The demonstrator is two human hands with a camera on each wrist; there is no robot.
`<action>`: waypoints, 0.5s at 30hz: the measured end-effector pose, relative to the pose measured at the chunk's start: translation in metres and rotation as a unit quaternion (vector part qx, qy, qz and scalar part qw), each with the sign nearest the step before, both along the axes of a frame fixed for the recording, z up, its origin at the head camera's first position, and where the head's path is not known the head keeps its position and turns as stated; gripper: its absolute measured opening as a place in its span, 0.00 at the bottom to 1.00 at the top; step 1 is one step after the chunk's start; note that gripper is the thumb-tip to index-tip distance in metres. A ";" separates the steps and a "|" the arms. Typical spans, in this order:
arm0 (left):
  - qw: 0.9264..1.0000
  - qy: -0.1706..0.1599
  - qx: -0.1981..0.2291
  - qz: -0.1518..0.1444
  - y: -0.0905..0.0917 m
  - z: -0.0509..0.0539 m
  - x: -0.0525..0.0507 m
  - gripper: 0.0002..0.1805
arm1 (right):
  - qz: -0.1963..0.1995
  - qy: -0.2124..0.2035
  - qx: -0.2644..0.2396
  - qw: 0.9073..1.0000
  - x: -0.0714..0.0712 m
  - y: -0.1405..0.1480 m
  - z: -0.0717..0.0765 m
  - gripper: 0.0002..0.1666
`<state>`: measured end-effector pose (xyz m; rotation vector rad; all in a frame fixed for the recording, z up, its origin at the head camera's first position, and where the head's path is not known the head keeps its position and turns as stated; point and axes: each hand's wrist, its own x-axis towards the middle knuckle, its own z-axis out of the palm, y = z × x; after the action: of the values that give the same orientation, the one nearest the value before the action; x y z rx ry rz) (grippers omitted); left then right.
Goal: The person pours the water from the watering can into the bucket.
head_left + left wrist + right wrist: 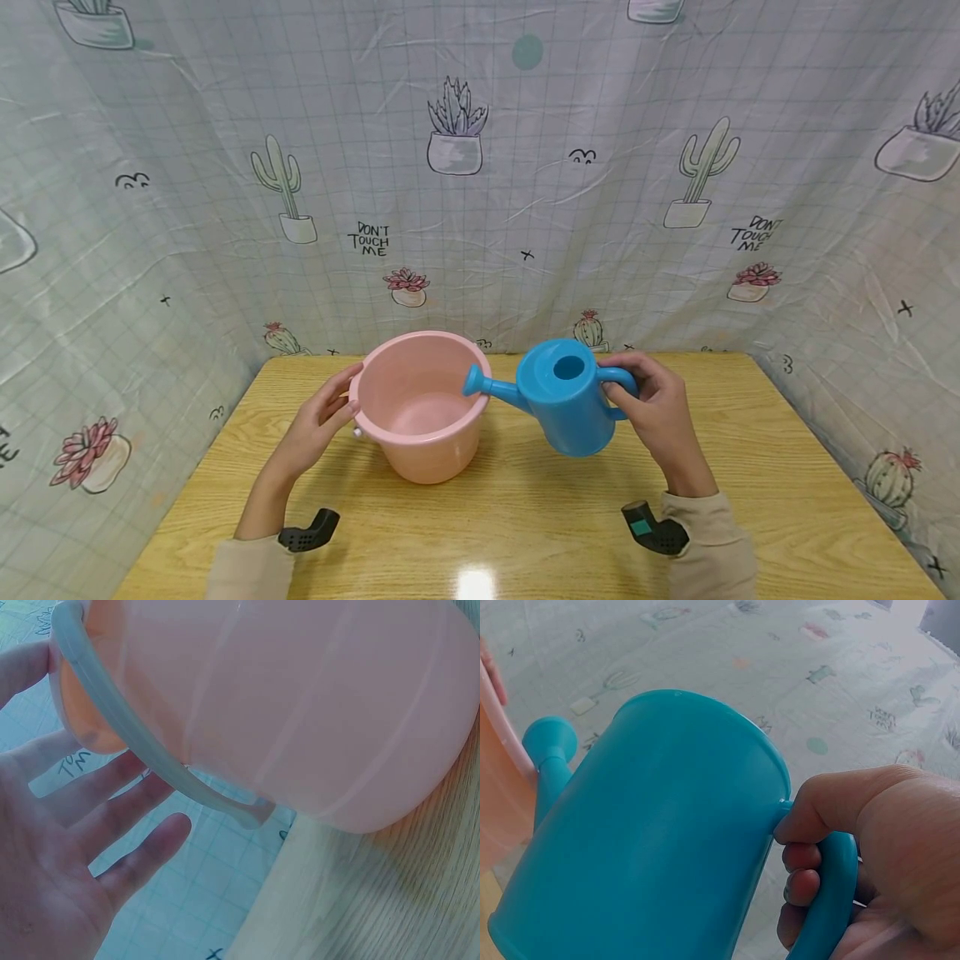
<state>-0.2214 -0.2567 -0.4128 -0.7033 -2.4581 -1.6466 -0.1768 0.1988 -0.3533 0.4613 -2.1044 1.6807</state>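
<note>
A pink bucket [431, 458] stands on the wooden table, its grey handle [142, 742] hanging at the side in the left wrist view. My left hand [315, 425] touches the bucket's left rim with spread, fairly straight fingers. Curled round the handle of a blue watering can [573, 417], my right hand [663, 408] holds it in the air right of the bucket, slightly tilted toward it. The can's spout head [550, 740] reaches over the bucket's right rim. No water shows in the head view.
The wooden table [525, 525] reaches back to a hanging cloth [510, 208] printed with cacti, which also stands at the left and right sides. A black device is strapped at each wrist.
</note>
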 end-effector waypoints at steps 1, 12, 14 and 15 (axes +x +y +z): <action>1.000 -0.001 -0.001 0.000 0.000 0.000 0.000 0.30 | 0.000 0.000 -0.001 1.000 0.000 0.000 0.000 0.14; 1.000 0.011 -0.003 -0.008 0.000 0.000 0.000 0.30 | -0.002 0.000 0.003 1.000 0.000 0.000 0.001 0.14; 1.000 0.012 -0.002 -0.010 0.000 0.000 0.000 0.30 | -0.004 0.000 0.006 1.000 0.000 0.000 0.001 0.14; 1.000 0.012 -0.002 -0.011 -0.001 -0.001 0.000 0.30 | -0.004 0.000 0.007 1.000 0.000 0.000 0.001 0.14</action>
<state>-0.2216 -0.2573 -0.4134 -0.7494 -2.4472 -1.6313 -0.1768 0.1988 -0.3528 0.4554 -2.1156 1.6627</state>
